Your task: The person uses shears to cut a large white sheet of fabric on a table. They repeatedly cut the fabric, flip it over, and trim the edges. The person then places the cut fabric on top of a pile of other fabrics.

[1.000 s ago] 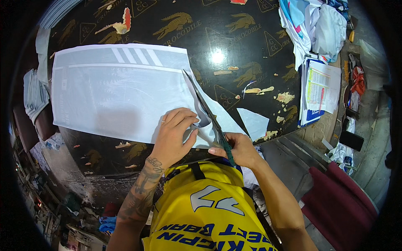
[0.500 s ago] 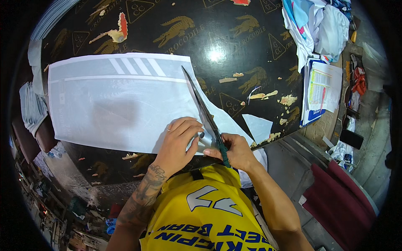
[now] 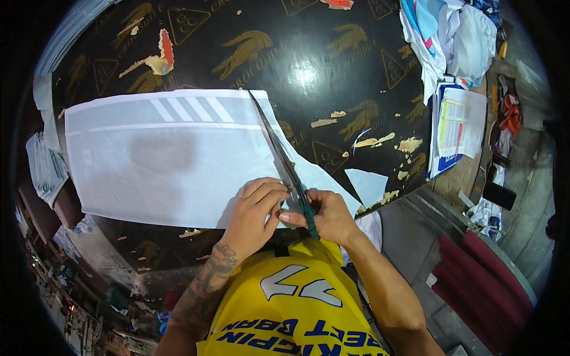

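Observation:
A long white fabric panel (image 3: 142,172) with pale grey stripes lies on the dark, scuffed tabletop (image 3: 350,65). My right hand (image 3: 320,216) grips long metal scissors (image 3: 279,148) by their green-wrapped handle, the blades lying diagonally over the panel's right part, tips at its far edge. My left hand (image 3: 261,207) is beside the handle with curled fingers pinching the fabric near the blades; the exact grip is partly hidden. A small loose white offcut (image 3: 368,184) lies to the right.
A pile of white and blue garments (image 3: 460,41) sits at the back right, above stacked papers (image 3: 454,124). A black phone (image 3: 499,196) and maroon cloth (image 3: 475,288) are off the table at right. Folded light fabric (image 3: 44,166) lies at left.
The panel has shifted toward my body and slightly left. Both hands moved down in the picture with it, and the scissor tips now reach the panel's far edge.

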The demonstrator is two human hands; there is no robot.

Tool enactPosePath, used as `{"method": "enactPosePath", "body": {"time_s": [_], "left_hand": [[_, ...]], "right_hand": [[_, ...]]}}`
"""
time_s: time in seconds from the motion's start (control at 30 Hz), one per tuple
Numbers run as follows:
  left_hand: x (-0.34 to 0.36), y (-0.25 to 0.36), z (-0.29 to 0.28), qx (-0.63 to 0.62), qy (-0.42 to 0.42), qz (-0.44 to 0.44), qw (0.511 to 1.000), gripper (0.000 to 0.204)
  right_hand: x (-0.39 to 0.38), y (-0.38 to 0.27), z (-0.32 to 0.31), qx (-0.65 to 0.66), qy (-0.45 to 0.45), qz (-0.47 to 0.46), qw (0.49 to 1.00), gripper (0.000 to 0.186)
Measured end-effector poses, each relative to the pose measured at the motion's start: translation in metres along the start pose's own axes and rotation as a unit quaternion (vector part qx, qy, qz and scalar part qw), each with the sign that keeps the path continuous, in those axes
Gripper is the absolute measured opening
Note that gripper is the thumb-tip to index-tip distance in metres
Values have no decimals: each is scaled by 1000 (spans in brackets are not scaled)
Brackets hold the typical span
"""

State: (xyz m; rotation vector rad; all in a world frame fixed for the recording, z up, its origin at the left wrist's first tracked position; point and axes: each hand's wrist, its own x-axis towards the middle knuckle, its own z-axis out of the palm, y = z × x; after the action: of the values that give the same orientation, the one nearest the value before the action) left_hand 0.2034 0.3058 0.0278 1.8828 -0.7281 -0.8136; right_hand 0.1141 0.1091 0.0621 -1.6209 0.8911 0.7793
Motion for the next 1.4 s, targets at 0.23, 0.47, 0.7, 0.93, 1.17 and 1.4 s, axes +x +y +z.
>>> {"method": "enactPosePath", "body": {"time_s": [0.23,0.47,0.7,0.93,1.17,1.4], "left_hand": [[3,2,2,10,20,11,1000,22],[14,24,18,139,87,39,986,34],[151,47,54,325,258,-37,909,75],[86,169,272,-10,-426,183,886,52],[-8,60,119,134,412,-160,887,29],[-36,8,132,363,358,-181,841,35]], "right_hand": [[12,-2,-8,-13,-19,-48,999,44],[-28,33,-80,62,105,-60,991,45],[-84,111,-236,40,292,-133,946,41],[-24,178,-363,-271,466,-159,827,34],[-28,147,-280,-179,353,-385,834,29],[38,56,-133,-342,126,-464,808,22]]}}
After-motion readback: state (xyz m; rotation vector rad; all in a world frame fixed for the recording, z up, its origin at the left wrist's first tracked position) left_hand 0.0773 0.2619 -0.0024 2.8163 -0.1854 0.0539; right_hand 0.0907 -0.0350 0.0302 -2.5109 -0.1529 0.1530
